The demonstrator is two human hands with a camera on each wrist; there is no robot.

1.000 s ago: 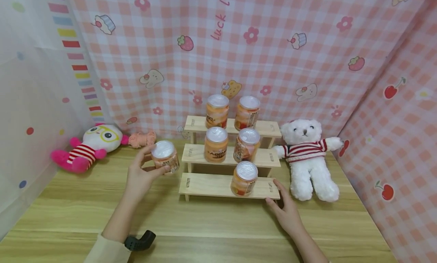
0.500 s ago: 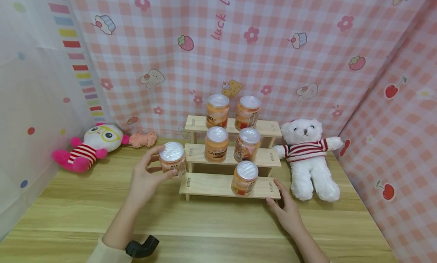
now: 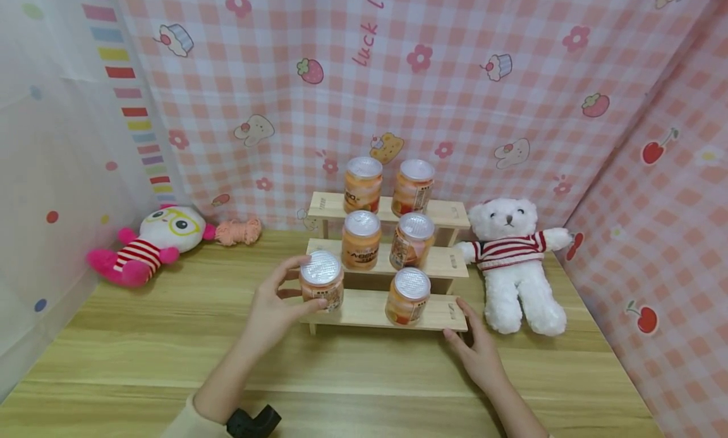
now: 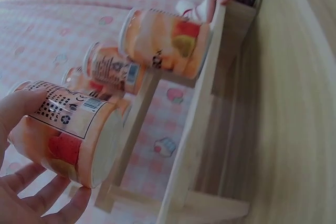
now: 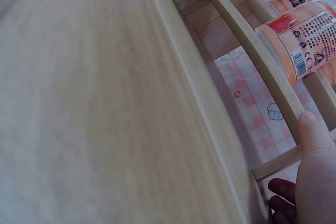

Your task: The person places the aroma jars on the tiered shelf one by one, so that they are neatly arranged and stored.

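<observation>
My left hand (image 3: pixel 273 315) grips an orange-labelled jar (image 3: pixel 323 289) with a silvery lid, thumb at the front and fingers round its far side. That jar hangs over the left end of the lowest step of a three-step wooden display stand (image 3: pixel 364 310). Its pale base (image 4: pixel 107 148) shows apart from the wood in the left wrist view. My right hand (image 3: pixel 482 359) holds the lowest step's right end, its thumb (image 5: pixel 310 132) on the front edge. A similar jar (image 3: pixel 407 302) stands on the right part of that step.
Two jars stand on the middle step, among them a jar (image 3: pixel 361 241) at left, and two on the top step. A white teddy bear (image 3: pixel 514 267) sits right of the stand. A pink plush toy (image 3: pixel 165 236) and a peach yarn bundle (image 3: pixel 237 232) lie at the left.
My left hand has carried its jar rightward, from beside the stand to over the lowest step's left end. My right hand has stayed at the step's right end.
</observation>
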